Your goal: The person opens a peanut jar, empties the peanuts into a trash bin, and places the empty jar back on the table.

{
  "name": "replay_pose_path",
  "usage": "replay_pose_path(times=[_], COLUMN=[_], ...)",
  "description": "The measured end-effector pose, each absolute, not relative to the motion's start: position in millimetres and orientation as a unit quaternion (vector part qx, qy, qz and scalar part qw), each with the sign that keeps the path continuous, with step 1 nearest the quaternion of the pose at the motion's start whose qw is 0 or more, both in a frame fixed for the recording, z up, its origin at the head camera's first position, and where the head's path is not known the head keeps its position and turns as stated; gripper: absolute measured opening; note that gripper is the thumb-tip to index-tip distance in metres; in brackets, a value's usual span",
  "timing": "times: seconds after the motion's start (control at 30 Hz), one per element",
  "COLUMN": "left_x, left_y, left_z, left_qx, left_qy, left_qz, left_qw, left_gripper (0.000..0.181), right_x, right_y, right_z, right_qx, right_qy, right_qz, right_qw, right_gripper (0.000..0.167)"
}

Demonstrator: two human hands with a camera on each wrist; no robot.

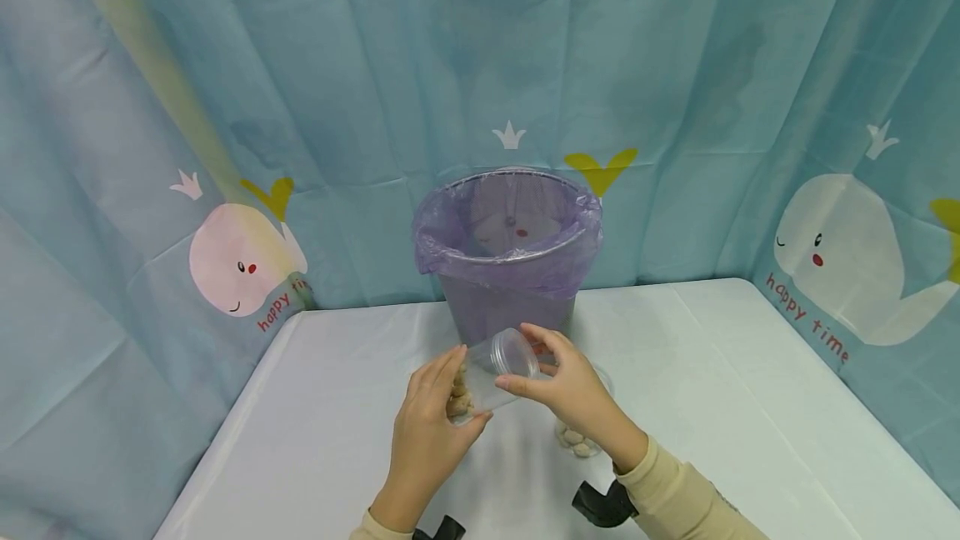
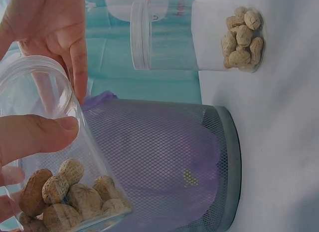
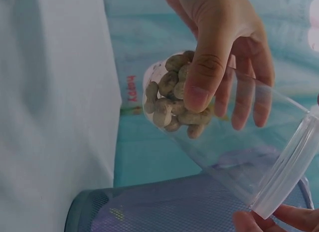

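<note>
My left hand (image 1: 429, 433) grips the body of a clear plastic jar (image 1: 486, 390), tilted above the table. Several unshelled peanuts (image 2: 82, 199) lie at its bottom end. At the other end, my right hand (image 1: 573, 390) holds the edge of the jar's clear lid (image 1: 516, 351), thumb on the near side. In the right wrist view, fingertips touch the rim of the lid (image 3: 286, 164). A second clear jar (image 2: 172, 35) stands upright on the table with peanuts in its bottom; the right hand partly hides it in the head view.
A mesh bin (image 1: 510, 307) lined with a purple plastic bag (image 1: 442, 244) stands at the back of the white table (image 1: 337, 415), just beyond the held jar. Behind the table hangs a blue curtain (image 1: 375, 107) with printed whales. Black straps (image 1: 603, 505) show near both wrists.
</note>
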State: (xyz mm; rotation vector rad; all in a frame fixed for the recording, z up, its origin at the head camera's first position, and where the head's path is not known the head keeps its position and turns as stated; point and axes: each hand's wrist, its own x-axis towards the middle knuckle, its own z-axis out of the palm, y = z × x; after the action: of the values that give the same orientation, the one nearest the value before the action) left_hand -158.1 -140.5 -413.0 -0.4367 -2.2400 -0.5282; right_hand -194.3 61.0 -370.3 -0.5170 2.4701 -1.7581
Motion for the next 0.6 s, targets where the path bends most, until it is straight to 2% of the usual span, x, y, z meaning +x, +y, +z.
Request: replay_pose_path(times=[0.6], left_x=[-158.3], left_y=[-140.8], left_z=[-414.7], left_qx=[-0.172], left_qy=[-0.884], left_qz=[-0.209], left_qw=[0.382], left_gripper=[0.097], right_x=[-195.5], right_y=[63.9], right_z=[-372.5], right_qx=[-0.188], right_qy=[0.797], right_qz=[-0.572], right_qw=[0.039], right_gripper=[0.075])
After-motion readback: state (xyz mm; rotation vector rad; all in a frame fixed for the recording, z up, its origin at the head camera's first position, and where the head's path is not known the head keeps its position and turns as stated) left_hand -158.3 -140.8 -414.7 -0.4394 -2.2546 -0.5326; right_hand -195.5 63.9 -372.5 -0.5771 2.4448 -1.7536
